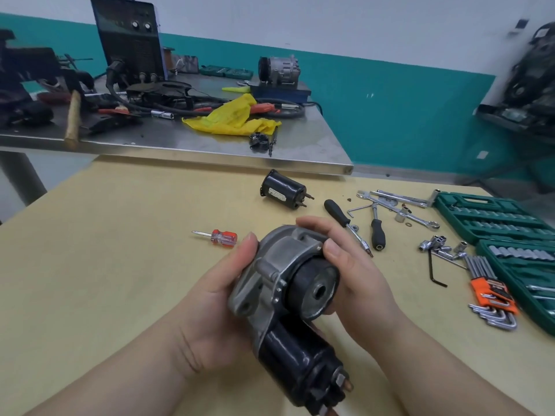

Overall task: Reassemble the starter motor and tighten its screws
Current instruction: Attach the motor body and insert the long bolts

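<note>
Head view: both hands grasp the starter motor (285, 298) above the table (105, 265), left hand (216, 301) curled round its grey housing, right hand (351, 274) wrapped around the black end; a black cylinder (283, 189) lies beyond, near a small red screwdriver (220, 236)

starter motor housing (279, 262): we see dull grey cast metal, slightly rough
solenoid (300, 364): glossy black cylinder
motor can (283, 190): we see a black, semi-gloss shell
small screwdriver (220, 236): clear red plastic handle, bright metal shaft
wrenches (399, 207): shiny chromed metal
tabletop (105, 250): we read it as matt tan board
rear bench (186, 139): brushed steel
rag (234, 117): yellow cloth
</note>
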